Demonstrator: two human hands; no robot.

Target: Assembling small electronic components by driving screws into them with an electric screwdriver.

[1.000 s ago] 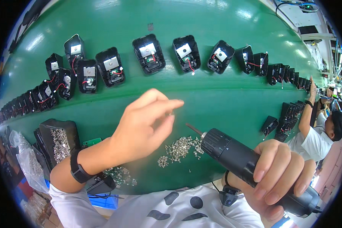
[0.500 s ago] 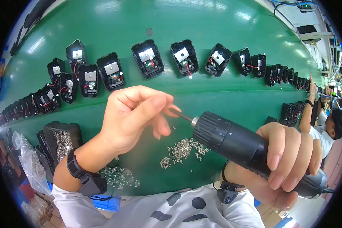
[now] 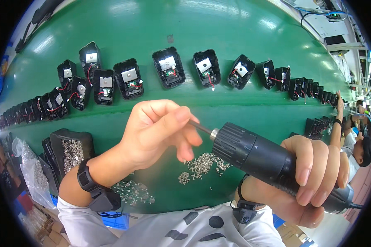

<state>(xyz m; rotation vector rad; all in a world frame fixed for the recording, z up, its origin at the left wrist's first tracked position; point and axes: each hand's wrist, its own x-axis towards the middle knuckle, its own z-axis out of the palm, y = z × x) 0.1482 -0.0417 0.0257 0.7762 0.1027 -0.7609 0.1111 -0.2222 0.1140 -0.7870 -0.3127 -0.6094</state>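
My right hand (image 3: 317,175) is wrapped round a black electric screwdriver (image 3: 255,153), held slantwise over the green table. Its steel bit (image 3: 203,128) points up and left toward my left hand (image 3: 154,131). There, thumb and index finger are pinched together at the bit's tip, while the other fingers curl loosely. The fingertips cover the very end of the bit, so whatever is between them is hidden. Below the bit lies a loose pile of small silver screws (image 3: 202,164). Beyond my hands stand black housings (image 3: 157,62) with metal plates, small circuit boards and red wires.
A black bin (image 3: 88,144) of screws and a clear plastic bag (image 3: 33,166) stand at the left. Small circuit boards (image 3: 134,191) lie near my left forearm. More housings (image 3: 313,89) line the table (image 3: 218,22) on both sides. Another person (image 3: 356,150) works at the far right.
The view has shifted slightly, so the housings appear farther right. My left fingertips have closed round the bit's tip, which was more exposed before. The right hand keeps its grip.
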